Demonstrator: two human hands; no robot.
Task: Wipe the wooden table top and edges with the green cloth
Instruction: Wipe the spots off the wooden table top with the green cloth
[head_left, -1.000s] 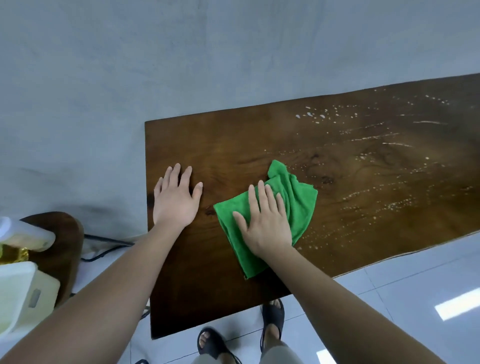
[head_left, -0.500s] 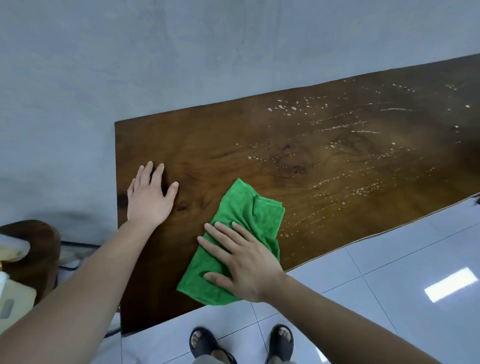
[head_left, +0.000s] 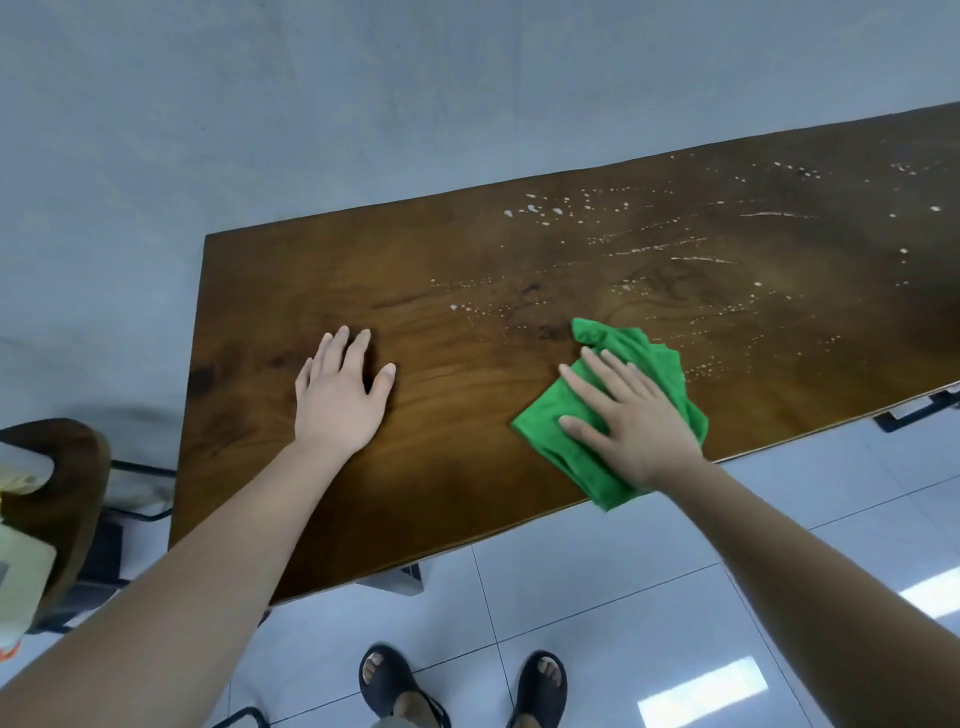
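No writing shows anywhere. The crumpled green microfibre cloth (head_left: 631, 395) lies by the near edge of the dark wooden table top (head_left: 467, 291), long axis running near-to-far, pressed under the flat, spread right hand (head_left: 623, 421). It has slid rightward since a moment ago. The left hand (head_left: 340, 400) rests open, palm down.

A plain indoor room, likely a home or small workspace: a dark wooden table (head_left: 467, 312) stands against a bare grey wall (head_left: 363, 104) on glossy white floor tiles (head_left: 649, 597), with a wooden stool (head_left: 62, 478) alongside.
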